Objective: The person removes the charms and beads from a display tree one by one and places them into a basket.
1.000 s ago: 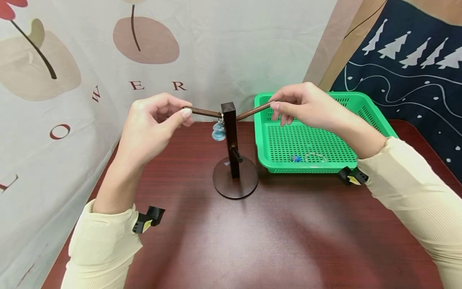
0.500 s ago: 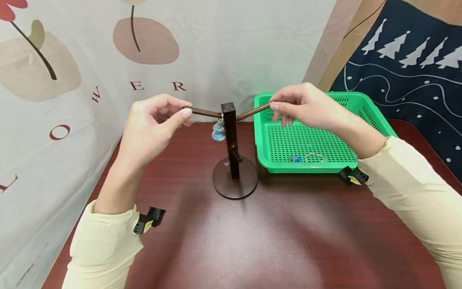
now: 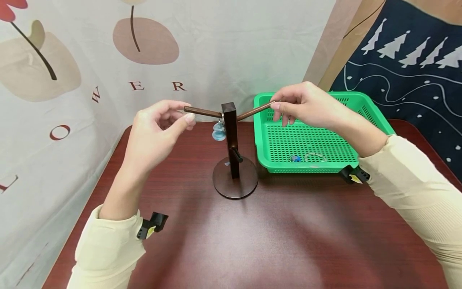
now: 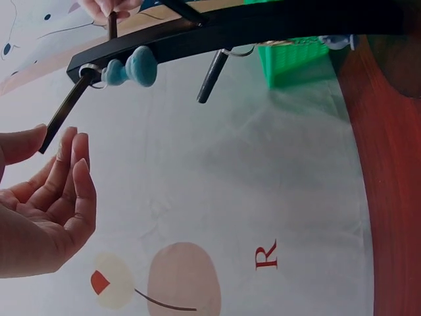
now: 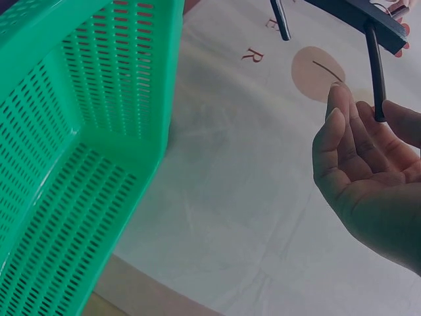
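Observation:
A dark wooden stand with pegs (image 3: 231, 136) rises from a round base (image 3: 235, 188). On its upper left peg (image 3: 203, 112) hangs a keychain (image 3: 218, 131) with light blue rounded pieces and a metal ring. My left hand (image 3: 153, 132) is at that peg's free end. Its fingers are spread away from the peg, while the thumb lies against or very near the tip in the left wrist view. My right hand (image 3: 306, 106) pinches the end of the upper right peg (image 3: 256, 110) between thumb and index finger. A second ring (image 4: 238, 52) hangs from a lower peg (image 4: 214, 76).
A green perforated basket (image 3: 260, 140) stands behind and right of the stand. In it lie a small blue item (image 3: 296, 159) and a clear beaded loop (image 3: 315, 157). A printed cloth (image 3: 216, 48) closes off the back of the reddish-brown table (image 3: 231, 249).
My left hand has loosened its pinch on the upper left peg and shifted slightly down, so the peg's end shows. My right hand and the keychain have stayed in place.

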`<state>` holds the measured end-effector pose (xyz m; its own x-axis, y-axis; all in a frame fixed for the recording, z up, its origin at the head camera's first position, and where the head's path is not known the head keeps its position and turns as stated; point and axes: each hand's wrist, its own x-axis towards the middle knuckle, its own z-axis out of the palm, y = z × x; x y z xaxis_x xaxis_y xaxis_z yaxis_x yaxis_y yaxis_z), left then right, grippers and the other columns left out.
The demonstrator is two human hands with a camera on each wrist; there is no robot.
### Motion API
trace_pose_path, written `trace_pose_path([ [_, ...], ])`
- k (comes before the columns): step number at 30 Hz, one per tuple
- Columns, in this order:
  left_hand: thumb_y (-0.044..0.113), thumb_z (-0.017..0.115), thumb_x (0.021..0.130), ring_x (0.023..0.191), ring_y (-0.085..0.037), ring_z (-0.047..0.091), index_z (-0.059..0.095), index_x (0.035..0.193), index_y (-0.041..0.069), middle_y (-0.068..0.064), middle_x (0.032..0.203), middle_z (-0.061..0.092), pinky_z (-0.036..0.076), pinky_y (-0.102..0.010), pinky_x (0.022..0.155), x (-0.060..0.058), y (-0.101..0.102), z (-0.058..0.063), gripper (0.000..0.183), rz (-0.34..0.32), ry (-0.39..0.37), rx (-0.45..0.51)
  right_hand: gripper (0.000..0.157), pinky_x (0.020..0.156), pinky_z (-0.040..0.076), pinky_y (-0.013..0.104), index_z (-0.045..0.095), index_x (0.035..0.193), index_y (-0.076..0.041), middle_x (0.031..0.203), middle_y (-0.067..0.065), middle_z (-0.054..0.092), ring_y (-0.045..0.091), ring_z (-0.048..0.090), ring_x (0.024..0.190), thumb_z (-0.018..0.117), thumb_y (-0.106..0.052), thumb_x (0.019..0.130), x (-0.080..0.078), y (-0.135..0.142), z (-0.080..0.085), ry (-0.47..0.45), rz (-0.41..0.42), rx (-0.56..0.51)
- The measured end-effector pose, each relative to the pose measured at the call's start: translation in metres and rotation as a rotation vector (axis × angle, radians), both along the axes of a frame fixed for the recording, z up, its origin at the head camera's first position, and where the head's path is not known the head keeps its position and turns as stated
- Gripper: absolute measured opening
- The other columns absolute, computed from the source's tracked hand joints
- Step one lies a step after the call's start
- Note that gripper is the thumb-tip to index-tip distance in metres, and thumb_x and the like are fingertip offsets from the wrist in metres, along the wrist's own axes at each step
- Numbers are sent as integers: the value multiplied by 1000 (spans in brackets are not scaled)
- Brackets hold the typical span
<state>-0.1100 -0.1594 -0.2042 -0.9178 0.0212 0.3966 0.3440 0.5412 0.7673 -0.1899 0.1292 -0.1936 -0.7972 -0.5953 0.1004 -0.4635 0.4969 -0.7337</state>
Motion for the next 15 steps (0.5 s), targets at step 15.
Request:
trace_pose_path([
  [15,22,69,82,68,-9,61,69,90,10,0,79,68,47,-27,64,11,28,-43,15,-32,-137,-22,20,60,47,27,64,100,-2,76,7,64,21,59,64,52,-17,94,1,0,0,-10,-2,-6],
])
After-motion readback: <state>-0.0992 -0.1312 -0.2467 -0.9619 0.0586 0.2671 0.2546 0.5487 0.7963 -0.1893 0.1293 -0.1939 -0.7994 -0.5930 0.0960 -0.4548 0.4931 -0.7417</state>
